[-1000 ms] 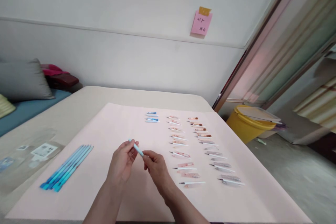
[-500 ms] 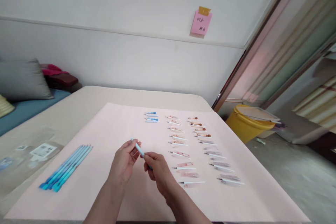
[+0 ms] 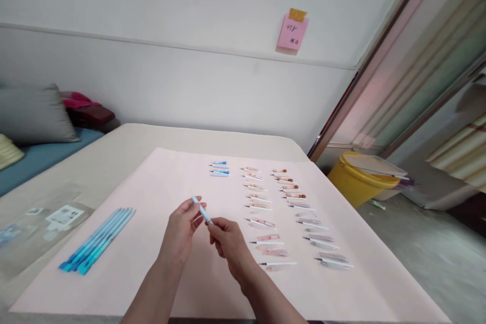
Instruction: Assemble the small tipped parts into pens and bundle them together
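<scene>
The table is covered over most of its top by a pink sheet, which probably serves as a plain ground that keeps small pieces easy to see. Clear bags lie off the sheet at the table's left edge, out of the way. The left hand and right hand meet above the middle of the sheet, nearer its front edge. A bundle of blue pens lies side by side near the sheet's front left corner, packed close so none rolls off. Toward the right edge, small parts lie in three columns running from back to front, each piece apart from its neighbours, seemingly sorted by colour. A light blue pen is lifted clear of the sheet and slanted. The left fingertips are closed on its upper end and the right thumb and forefinger pinch its lower end. Holding both ends steadies so thin a thing and suits twisting or pulling along its length.
</scene>
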Available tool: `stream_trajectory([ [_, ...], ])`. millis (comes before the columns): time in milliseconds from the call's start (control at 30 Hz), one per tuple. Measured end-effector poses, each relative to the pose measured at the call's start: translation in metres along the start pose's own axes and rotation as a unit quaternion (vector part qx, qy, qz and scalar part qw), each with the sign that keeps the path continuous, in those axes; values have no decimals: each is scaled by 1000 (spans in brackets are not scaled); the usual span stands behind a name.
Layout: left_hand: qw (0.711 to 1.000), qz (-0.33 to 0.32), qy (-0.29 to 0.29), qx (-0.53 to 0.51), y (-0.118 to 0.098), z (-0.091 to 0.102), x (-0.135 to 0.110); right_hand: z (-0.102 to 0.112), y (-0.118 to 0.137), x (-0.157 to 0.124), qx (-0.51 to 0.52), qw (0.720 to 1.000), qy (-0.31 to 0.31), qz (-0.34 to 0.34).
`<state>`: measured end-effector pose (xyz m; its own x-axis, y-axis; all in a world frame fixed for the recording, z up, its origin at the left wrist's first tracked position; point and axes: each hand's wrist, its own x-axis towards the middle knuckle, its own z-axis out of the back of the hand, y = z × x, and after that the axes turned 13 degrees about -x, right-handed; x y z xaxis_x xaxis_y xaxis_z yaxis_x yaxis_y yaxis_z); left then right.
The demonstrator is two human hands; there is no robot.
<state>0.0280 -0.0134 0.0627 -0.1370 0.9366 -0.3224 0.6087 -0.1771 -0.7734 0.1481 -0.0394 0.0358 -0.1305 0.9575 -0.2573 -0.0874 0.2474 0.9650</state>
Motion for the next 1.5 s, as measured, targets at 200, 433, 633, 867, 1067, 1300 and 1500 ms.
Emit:
stream_trajectory([
  [200, 999, 6, 31, 37, 0, 0, -3, 0, 2, -1, 4, 1000, 1, 2],
  [433, 1000, -4, 10, 8, 0, 7, 4, 0, 2, -3, 74, 997, -27, -1],
  [633, 1000, -23, 9, 3, 4, 12, 10, 5, -3, 5, 305, 949, -61, -43],
  [867, 996, -54, 41, 58, 12, -2, 3, 9, -4, 6, 336, 938, -58, -58],
  [1067, 996, -48, 33, 66, 10, 2, 3, 8, -4, 4, 276, 958, -52, -52],
  [1300, 994, -59, 26, 93, 4, 13, 12, 8, -10, 6, 238, 964, -85, -82],
  [1500, 845, -145, -80, 508, -31, 56, 45, 12, -9, 1, 228, 968, -60, -87],
])
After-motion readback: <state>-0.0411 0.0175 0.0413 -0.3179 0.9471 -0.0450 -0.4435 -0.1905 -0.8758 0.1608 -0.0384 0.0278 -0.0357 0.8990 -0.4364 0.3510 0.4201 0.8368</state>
